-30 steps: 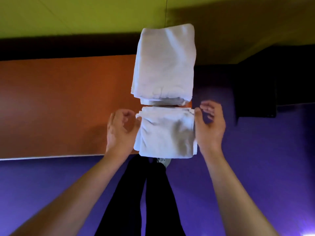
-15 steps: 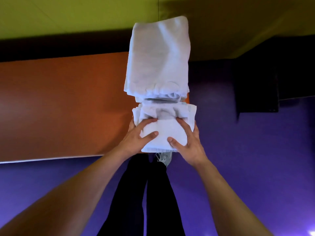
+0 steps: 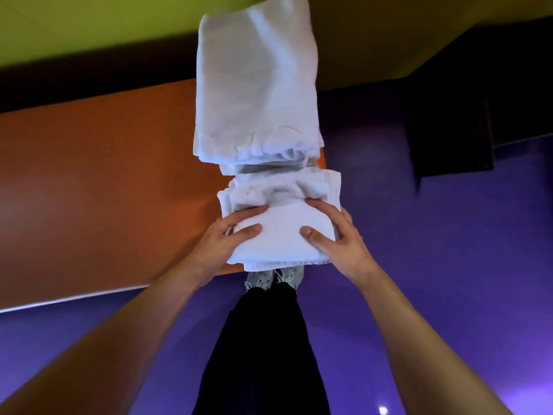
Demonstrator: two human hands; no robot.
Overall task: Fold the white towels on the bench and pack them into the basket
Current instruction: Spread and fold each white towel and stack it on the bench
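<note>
No brand, label or writing legible anywhere in view.

Small folded white towel (image 3: 284,232) at the near right corner of the orange bench (image 3: 98,187), its front edge overhanging the bench lip. Gripped from both sides: left hand (image 3: 223,244) on its left edge, thumb on top, forefinger stretched across the upper surface, remaining fingers hidden under or behind the cloth; right hand (image 3: 338,238) on its right edge, thumb on top, forefinger reaching to the fold line. Both hands clamped on the towel, fingers moderately spread. Far half of this towel bunched and rumpled, not flat.

Larger folded white towel stack (image 3: 257,85) directly beyond, touching or just beside the small towel's far edge, layered edges facing the camera, reaching to the top of the frame.

Basket not identifiable in view.

Surroundings: purple floor (image 3: 449,265) right of and below the bench; dark box-like object (image 3: 449,130) at upper right, nature unclear; yellow-green surface (image 3: 89,25) across the top. Black trouser legs (image 3: 263,354) and grey shoes (image 3: 273,278) beneath the towel's front edge. Nothing lying between hands and towel.
</note>
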